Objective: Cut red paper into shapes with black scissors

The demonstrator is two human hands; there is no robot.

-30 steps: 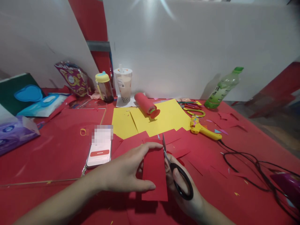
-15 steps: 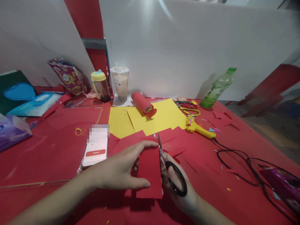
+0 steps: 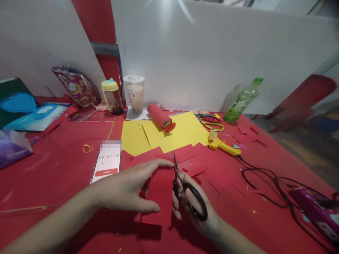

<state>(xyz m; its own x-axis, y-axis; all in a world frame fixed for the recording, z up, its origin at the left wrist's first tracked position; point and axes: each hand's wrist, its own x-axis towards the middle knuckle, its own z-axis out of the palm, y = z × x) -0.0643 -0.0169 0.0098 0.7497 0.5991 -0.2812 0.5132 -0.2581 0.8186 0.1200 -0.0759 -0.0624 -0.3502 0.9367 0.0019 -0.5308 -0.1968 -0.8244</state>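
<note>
My left hand [image 3: 127,192] grips a strip of red paper [image 3: 160,197] by its left side, thumb on the near face and index finger along the top edge; its other fingers are behind the paper. Black-handled scissors [image 3: 198,203] are in my right hand [image 3: 203,215], its thumb through one loop. Their blades are parted and point away from me, at the upper right corner of the paper. Whether the blades touch the paper I cannot tell. Loose red paper sheets [image 3: 189,155] lie on the table just beyond my hands.
Behind lie yellow sheets [image 3: 182,132] with a red paper roll [image 3: 159,116]. A phone [image 3: 107,165] showing a timer lies left. A drink cup [image 3: 135,95], a jar [image 3: 113,98] and a green bottle [image 3: 242,102] stand at the back. A yellow glue gun [image 3: 225,146] trails a black cable [image 3: 265,201] rightward.
The scissors' blades have opened wider and the lower handle now shows. The paper strip has shifted left and tilted a little. The view has turned slightly right.
</note>
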